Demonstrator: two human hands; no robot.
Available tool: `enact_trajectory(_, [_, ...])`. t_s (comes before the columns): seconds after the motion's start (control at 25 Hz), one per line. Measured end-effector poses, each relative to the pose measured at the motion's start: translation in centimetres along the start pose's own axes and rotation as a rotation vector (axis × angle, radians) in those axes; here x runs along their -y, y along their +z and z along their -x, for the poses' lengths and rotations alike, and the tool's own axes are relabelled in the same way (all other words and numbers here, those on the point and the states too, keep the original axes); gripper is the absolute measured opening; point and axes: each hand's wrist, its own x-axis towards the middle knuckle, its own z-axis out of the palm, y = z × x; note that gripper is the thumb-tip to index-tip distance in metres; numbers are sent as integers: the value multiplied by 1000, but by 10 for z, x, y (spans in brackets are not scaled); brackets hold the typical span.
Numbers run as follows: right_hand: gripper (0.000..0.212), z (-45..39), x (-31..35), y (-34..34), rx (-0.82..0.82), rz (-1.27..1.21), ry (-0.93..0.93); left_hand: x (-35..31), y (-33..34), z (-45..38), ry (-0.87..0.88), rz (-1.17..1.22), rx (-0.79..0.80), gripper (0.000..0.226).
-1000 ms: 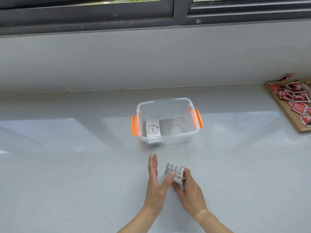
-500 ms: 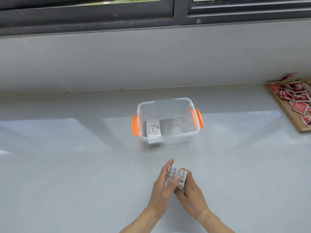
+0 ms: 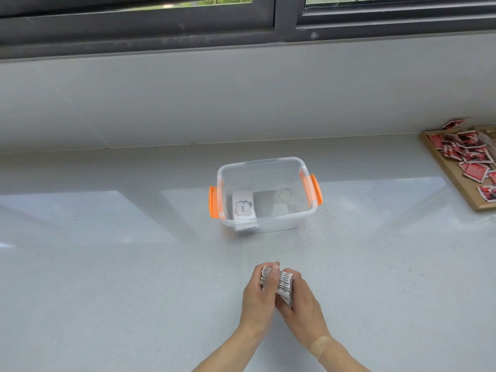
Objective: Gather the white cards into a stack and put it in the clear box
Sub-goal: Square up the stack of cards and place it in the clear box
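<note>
A stack of white cards [image 3: 284,283] stands on edge on the pale counter, pressed between both my hands. My left hand [image 3: 259,300] wraps its left side, thumb across the top. My right hand [image 3: 303,310] holds the stack's right and near side. The clear box [image 3: 264,167] with orange side latches sits farther back, straight ahead, lid off. Inside it a white card [image 3: 243,205] printed "love." lies by the left wall.
A wooden tray [image 3: 456,181] holding several red packets lies at the far right edge of the counter. A grey wall and a dark window frame rise behind the box. Bare counter stretches to the left and right of my hands.
My left hand, open and flat beside the stack a second ago, has closed around its left side. The stack now looks squarer and more compact.
</note>
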Motion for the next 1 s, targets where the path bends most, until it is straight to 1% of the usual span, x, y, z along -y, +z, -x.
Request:
enact_trajectory(0.12, [32, -5, 4, -6, 8, 44, -19, -5, -2, -4, 15, -28, 13, 29])
enact_trajectory(0.16, [30, -8, 7, -12, 22, 104, -48, -7, -4, -5, 30, -12, 1, 32])
enact_trajectory(0.2, [29, -12, 9, -19, 46, 240, -104, -9, -8, -6, 61, 8, -7, 35])
enact_trajectory(0.28, [31, -20, 16, -35, 74, 664, -233, -7, -19, -6, 191, -64, -2, 45])
enact_trajectory(0.32, [33, -24, 19, -41, 73, 833, -274, -6, -24, -6, 279, -173, 16, 49])
enact_trajectory(0.36, [34, -26, 23, -44, 81, 949, -294, -5, -28, -6, 364, -301, 44, 50])
enact_trajectory(0.4, [34, -29, 28, -44, 91, 1012, -293, -1, -30, -7, 439, -429, 75, 51])
enact_trajectory(0.48, [27, -33, 29, -35, 164, 1051, -270, 9, -29, -6, 526, -630, 130, 56])
enact_trajectory(0.52, [26, -34, 24, -30, 183, 1037, -244, 15, -26, -4, 530, -695, 146, 61])
enact_trajectory(0.6, [27, -35, 15, -24, 237, 1030, -180, 28, -24, -2, 513, -751, 147, 70])
enact_trajectory(0.68, [30, -36, 10, -22, 239, 1021, -186, 35, -28, 0, 490, -724, 136, 81])
enact_trajectory(0.76, [32, -39, 11, -24, 228, 960, -186, 35, -32, 1, 429, -642, 130, 91])
enact_trajectory(0.8, [31, -40, 14, -26, 219, 864, -156, 32, -32, 2, 363, -573, 119, 94])
enact_trajectory(0.84, [30, -40, 18, -31, 219, 677, -88, 27, -33, 2, 271, -475, 110, 96])
enact_trajectory(0.88, [31, -41, 23, -38, 239, 420, 16, 20, -34, 2, 171, -361, 112, 95])
enact_trajectory(0.92, [33, -40, 29, -44, 264, 134, 123, 14, -36, 2, 80, -255, 136, 90])
enact_trajectory(0.96, [35, -40, 36, -49, 287, -122, 201, 7, -38, 0, 5, -158, 194, 80])
enact_trajectory(1.0, [38, -38, 41, -52, 303, -300, 253, 0, -40, 0, -51, -84, 270, 68])
